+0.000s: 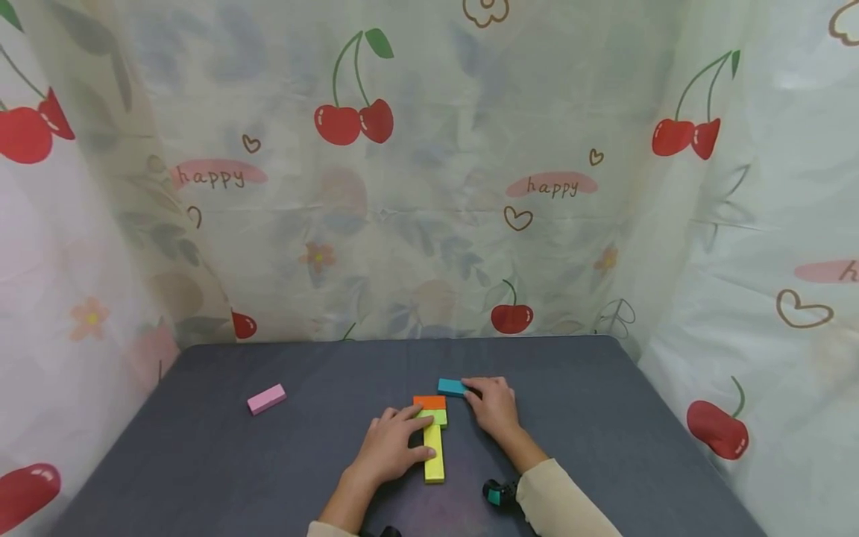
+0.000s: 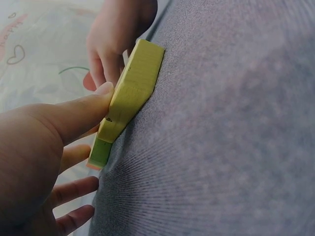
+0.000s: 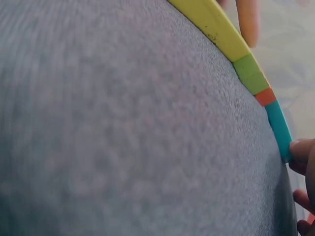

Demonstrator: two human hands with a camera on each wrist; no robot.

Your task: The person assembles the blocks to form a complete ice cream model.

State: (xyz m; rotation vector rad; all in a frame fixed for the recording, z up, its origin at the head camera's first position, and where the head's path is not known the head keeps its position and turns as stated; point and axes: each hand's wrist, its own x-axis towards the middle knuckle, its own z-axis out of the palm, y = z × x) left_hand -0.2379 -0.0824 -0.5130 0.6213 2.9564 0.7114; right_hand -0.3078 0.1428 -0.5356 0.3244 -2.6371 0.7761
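A yellow block (image 1: 435, 461) lies lengthwise on the dark cloth, with a light green block (image 1: 439, 419) crosswise at its far end and an orange block (image 1: 429, 401) just beyond that. My left hand (image 1: 389, 445) rests on this row from the left: the thumb touches the yellow block, the index finger reaches the orange and green ones, and the other fingers are spread. At the blue block (image 1: 450, 387), my right hand (image 1: 495, 406) pinches the right end between thumb and fingers. That block sits just behind the orange one, slightly to the right. Fingers hide part of the green block.
A pink block (image 1: 266, 399) lies apart at the left of the dark tabletop (image 1: 201, 462). A printed curtain (image 1: 416, 186) hangs behind the table and along both sides. On the right wrist is a black and teal device (image 1: 499, 493).
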